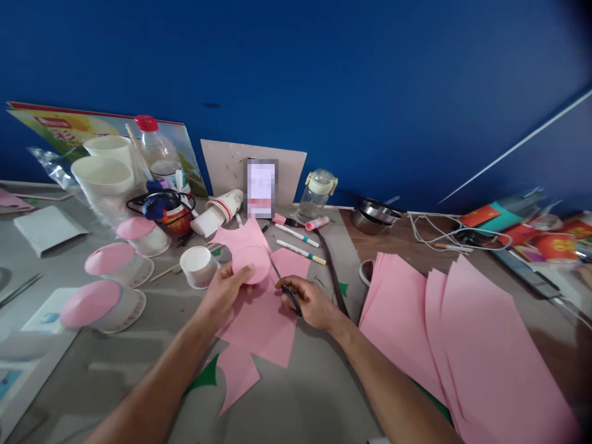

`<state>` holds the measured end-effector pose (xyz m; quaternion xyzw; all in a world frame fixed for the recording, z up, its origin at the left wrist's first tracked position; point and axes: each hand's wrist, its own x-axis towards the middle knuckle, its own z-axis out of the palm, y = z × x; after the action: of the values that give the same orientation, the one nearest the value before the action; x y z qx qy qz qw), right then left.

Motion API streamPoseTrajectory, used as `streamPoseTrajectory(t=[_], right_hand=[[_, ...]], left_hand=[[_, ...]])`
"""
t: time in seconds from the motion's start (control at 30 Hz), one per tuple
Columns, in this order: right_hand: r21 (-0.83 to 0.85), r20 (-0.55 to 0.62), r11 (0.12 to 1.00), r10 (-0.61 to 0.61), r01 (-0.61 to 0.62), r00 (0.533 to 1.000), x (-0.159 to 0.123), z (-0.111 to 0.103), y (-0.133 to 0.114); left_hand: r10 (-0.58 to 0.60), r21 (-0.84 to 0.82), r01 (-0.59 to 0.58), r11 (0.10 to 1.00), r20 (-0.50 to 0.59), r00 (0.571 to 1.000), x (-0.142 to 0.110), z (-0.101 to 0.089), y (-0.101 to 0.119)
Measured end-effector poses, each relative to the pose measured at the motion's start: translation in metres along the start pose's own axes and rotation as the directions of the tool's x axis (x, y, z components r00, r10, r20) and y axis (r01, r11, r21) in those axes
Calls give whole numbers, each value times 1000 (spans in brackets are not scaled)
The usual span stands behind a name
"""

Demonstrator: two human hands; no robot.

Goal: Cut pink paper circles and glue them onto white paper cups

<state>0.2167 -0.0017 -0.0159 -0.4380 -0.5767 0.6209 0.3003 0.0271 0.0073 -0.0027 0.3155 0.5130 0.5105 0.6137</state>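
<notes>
Between thumb and fingers, my left hand (225,285) pinches a pink paper circle (250,265), with a jagged offcut of pink paper (250,234) extending above it. My right hand (311,301) is closed around the black handles of a pair of scissors (290,296). The scissor blades point up and left, beside the right edge of the paper; whether they touch it I cannot tell. Under both hands lies a larger pink sheet (263,327) with an uneven outline. A white paper cup (198,266) stands just left of my left hand.
Three white cups topped with pink paper, one being the nearest cup (92,303), stand at left. Stacked pink sheets (485,345) lie at right. Behind are markers (300,251), a glass jar (316,194), a phone (261,188) and metal bowls (374,216). Pink and green scraps (203,376) lie in front.
</notes>
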Motion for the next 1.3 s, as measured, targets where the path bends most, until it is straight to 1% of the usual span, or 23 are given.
streamPoseTrajectory(t=[0.07, 0.13, 0.23, 0.3, 0.4, 0.6, 0.73, 0.83, 1.0, 1.3], right_hand=[[-4, 7, 1000, -13, 14, 1000, 0, 0, 2], [-8, 16, 1000, -25, 25, 1000, 0, 1, 3], [-12, 17, 999, -31, 32, 999, -1, 1, 5], [-10, 17, 1000, -26, 26, 1000, -1, 1, 5], [-19, 20, 1000, -25, 25, 999, 0, 1, 6], [-41, 26, 999, -34, 35, 999, 0, 0, 9], [-82, 23, 994, -68, 70, 997, 0, 0, 8], [-105, 26, 992, -75, 77, 997, 0, -1, 9], [-124, 25, 992, -37, 40, 999, 0, -3, 11], [-92, 40, 996, -18, 21, 999, -1, -3, 9]], left_hand=[[-14, -106, 15, 994, 7, 1000, -1, 2, -1], [-14, -172, 15, 985, 9, 1000, -1, 4, -1], [0, -183, 2, 983, 8, 1000, -1, 5, -2], [-7, -153, 7, 988, -3, 1000, -1, 4, -2], [-11, -83, 6, 997, -53, 999, -1, 3, -2], [76, 120, -66, 991, -76, 994, -1, -1, 2], [94, 218, -70, 973, -101, 990, -3, -1, 7], [88, 246, -59, 967, -111, 990, -4, -1, 9], [106, 249, -80, 965, -93, 990, -3, -1, 8], [105, 239, -75, 968, -112, 988, -5, 4, 11]])
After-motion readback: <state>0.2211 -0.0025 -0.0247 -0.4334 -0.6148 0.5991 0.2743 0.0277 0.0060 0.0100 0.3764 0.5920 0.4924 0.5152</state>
